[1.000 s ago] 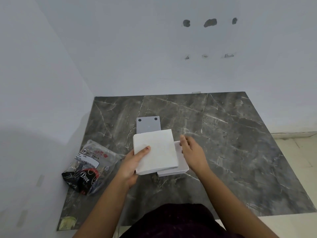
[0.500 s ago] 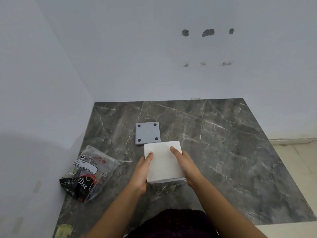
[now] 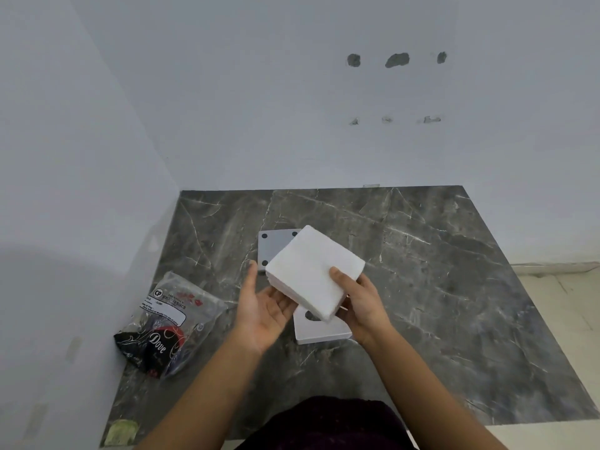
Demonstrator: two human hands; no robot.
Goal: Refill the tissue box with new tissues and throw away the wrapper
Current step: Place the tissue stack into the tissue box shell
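Observation:
A white stack of tissues (image 3: pixel 313 269) is lifted and turned diamond-wise above the table. My right hand (image 3: pixel 360 303) grips its near right corner, thumb on top. Under the stack's left side my left hand (image 3: pixel 264 306) lies palm up with fingers spread, touching its edge. Below the stack the white tissue box (image 3: pixel 319 329) rests on the table, a dark opening showing in its top. A grey square lid (image 3: pixel 274 246) with black dots lies just behind, partly hidden by the tissues. The crumpled clear and black wrapper (image 3: pixel 168 323) lies at the left.
The dark marble table (image 3: pixel 438 287) stands in a corner, with white walls behind and at the left. A small yellowish scrap (image 3: pixel 125 431) sits at the near left corner. Tiled floor (image 3: pixel 565 303) shows at the right.
The tissue stack has been lifted off the box and rotated, now held mainly by my right hand. The white box beneath has become visible. My left hand has opened under the stack.

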